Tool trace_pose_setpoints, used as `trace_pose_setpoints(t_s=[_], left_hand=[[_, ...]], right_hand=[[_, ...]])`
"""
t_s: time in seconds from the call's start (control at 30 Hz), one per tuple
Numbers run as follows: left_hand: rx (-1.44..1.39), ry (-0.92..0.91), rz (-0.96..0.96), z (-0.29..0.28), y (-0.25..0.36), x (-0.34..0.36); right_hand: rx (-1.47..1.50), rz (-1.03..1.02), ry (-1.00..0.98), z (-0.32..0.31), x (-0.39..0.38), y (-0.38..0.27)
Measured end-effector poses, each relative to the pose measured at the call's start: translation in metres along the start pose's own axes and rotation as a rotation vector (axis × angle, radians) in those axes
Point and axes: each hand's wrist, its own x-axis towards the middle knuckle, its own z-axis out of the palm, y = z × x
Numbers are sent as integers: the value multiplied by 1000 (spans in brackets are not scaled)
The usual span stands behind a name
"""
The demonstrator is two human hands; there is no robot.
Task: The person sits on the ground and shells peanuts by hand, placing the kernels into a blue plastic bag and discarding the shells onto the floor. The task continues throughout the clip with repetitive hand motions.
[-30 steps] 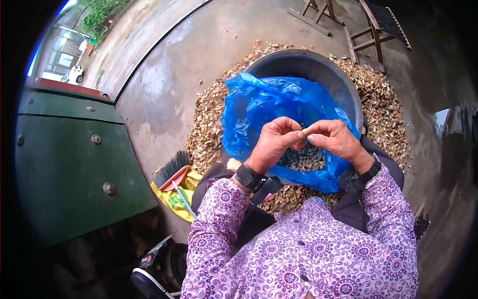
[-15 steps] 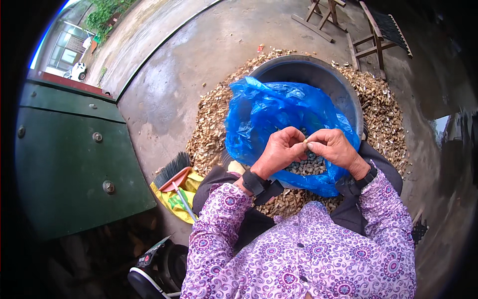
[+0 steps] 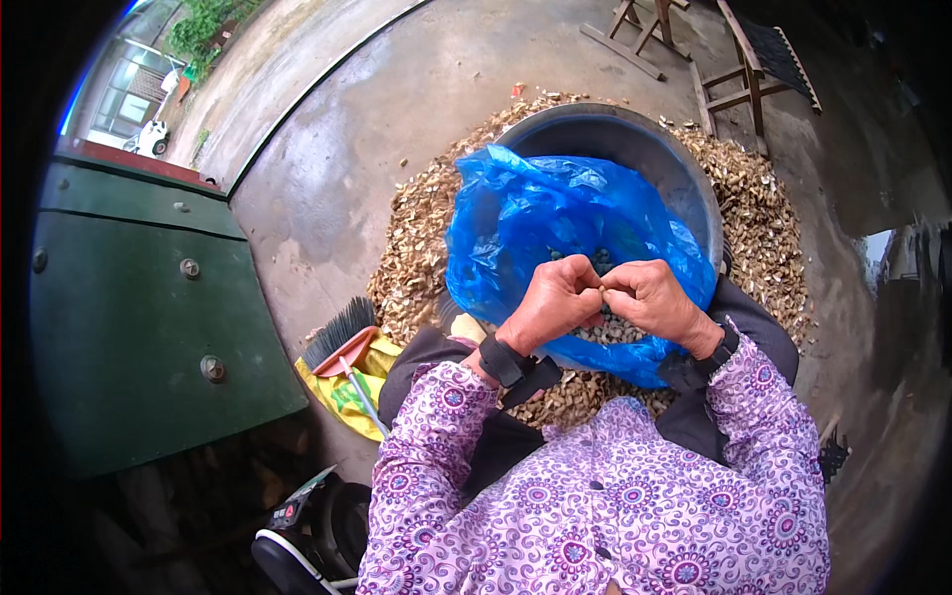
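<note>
Above a blue plastic bag (image 3: 516, 218), my left hand (image 3: 560, 297) and my right hand (image 3: 654, 297) meet fingertip to fingertip. Both are closed in a pinch on one small tan piece (image 3: 602, 291), mostly hidden by the fingers; its kind cannot be made out. The bag lies spread inside a wide dark basin (image 3: 684, 169), its near edge hanging over the rim. Many small round grey-green kernels (image 3: 610, 332) rest in the bag, just under my hands.
Broken tan shells (image 3: 416, 238) are heaped on the concrete floor around the basin. At the left are a broom (image 3: 342, 347) on a yellow sack (image 3: 347, 402) and a green metal panel (image 3: 129, 327). Wooden folding stools (image 3: 749, 79) stand at the far right.
My fingertips have drawn closer together over the tan piece, which shows less than before. Both hands have shifted slightly left and stay above the bag.
</note>
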Motion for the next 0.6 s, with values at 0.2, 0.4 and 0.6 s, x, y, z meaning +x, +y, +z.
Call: trace_pose_setpoints(t_s=[0.2, 0.4, 0.6], left_hand=[[-69, 59, -19, 1, -2, -2], [-84, 148, -56, 5, -9, -1], [-206, 50, -112, -4, 2, -3]], right_hand=[[-8, 12, 75, 8, 2, -1], [-43, 40, 107, 14, 3, 1], [104, 171, -65, -3, 12, -4]])
